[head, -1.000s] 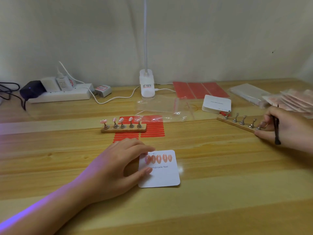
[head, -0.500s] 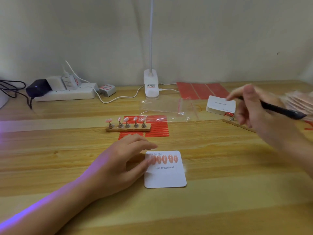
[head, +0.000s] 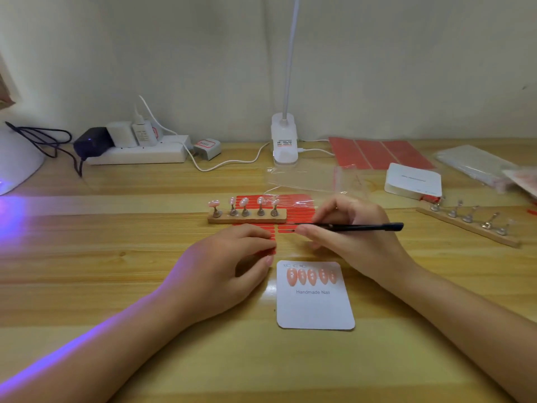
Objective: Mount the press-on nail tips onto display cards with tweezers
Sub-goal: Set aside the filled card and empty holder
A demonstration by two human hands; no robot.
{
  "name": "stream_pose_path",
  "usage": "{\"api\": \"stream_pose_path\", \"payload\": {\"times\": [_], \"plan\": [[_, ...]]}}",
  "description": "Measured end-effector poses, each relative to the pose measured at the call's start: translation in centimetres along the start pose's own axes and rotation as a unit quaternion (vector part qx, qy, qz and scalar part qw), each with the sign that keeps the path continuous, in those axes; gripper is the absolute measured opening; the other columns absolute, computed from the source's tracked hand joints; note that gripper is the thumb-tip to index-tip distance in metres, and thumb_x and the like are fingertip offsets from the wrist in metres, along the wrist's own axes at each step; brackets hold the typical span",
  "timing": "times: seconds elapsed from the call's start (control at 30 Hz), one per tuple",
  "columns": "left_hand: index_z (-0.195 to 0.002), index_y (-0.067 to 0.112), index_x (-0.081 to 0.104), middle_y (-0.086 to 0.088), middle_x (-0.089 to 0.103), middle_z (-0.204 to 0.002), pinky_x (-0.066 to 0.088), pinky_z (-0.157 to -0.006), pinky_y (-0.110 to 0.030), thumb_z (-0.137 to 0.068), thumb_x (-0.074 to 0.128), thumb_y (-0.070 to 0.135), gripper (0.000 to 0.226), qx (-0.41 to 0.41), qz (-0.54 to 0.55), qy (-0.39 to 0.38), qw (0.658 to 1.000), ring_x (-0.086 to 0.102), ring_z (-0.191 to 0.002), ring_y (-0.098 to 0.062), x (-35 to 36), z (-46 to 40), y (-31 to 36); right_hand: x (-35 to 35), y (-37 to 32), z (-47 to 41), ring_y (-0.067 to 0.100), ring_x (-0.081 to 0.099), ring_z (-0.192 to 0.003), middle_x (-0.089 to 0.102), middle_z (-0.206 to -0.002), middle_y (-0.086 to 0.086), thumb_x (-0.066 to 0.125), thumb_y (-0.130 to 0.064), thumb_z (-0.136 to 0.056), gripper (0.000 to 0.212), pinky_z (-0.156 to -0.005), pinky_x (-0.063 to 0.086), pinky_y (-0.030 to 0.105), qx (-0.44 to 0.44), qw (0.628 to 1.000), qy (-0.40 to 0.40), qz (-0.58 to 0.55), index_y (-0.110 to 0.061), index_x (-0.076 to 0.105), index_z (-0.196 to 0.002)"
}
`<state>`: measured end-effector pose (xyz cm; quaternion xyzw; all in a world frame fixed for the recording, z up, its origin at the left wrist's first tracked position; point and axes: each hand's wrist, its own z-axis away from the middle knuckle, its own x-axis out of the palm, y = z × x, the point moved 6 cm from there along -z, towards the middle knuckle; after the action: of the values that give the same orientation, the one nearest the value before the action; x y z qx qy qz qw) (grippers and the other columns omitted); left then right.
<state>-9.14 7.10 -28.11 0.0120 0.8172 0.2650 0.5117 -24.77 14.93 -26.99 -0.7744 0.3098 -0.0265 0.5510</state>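
right hand (head: 353, 237) gripping black tweezers (head: 348, 227) over red adhesive strips (head: 293, 225), left hand (head: 223, 269) fingers curled pressing the strips, display card (head: 315, 303) with five nail tips (head: 311, 276) mid-table

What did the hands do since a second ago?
The right hand, gripping the tweezers, left the empty stand on the right and came in to the red strips. The left hand let go of the card and now touches the strips. The card's five nails and the full stand stayed put.
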Motion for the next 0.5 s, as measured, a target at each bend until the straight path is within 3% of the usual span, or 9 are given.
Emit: {"api": "stream_pose_path", "payload": {"times": [0.17, 0.3, 0.5], "plan": [[-0.118, 0.031, 0.062, 0.026, 0.054, -0.122, 0.046, -0.089, -0.023, -0.084, 0.044, 0.042, 0.041, 0.003, -0.012, -0.023, 1.0, 0.045, -0.113, 0.01, 0.4, -0.1, -0.1, 0.1, -0.2, 0.0, 0.015, 0.064, -0.059, 0.066, -0.063, 0.003, 0.074, -0.036, -0.066, 0.03, -0.055, 0.052, 0.031, -0.066, 0.993, -0.004, 0.094, -0.012, 0.057, -0.065], [-0.117, 0.03, 0.063, 0.025, 0.055, -0.121, 0.046, -0.088, -0.021, -0.084, 0.046, 0.041, 0.039, 0.003, -0.01, -0.019, 1.0, 0.046, -0.112, 0.009, 0.3, -0.1, -0.2, 0.4, -0.7, 0.1, 0.009, 0.059, -0.057, 0.062, -0.061, -0.006, 0.073, -0.033, -0.072, 0.029, -0.051, 0.047, 0.02, -0.128, 0.982, -0.011, 0.138, -0.01, 0.058, -0.063], [-0.116, 0.029, 0.064, 0.024, 0.056, -0.12, 0.047, -0.088, -0.02, -0.083, 0.047, 0.04, 0.038, 0.0, -0.003, -0.018, 1.0, 0.046, -0.113, 0.009, 0.3, -0.2, -0.2, 0.8, -1.0, 0.6, 0.015, 0.055, -0.056, 0.059, -0.062, 0.0, 0.07, -0.023, -0.082, 0.026, -0.051, 0.045, 0.032, -0.195, 0.958, -0.056, 0.203, -0.008, 0.057, -0.066]]}}
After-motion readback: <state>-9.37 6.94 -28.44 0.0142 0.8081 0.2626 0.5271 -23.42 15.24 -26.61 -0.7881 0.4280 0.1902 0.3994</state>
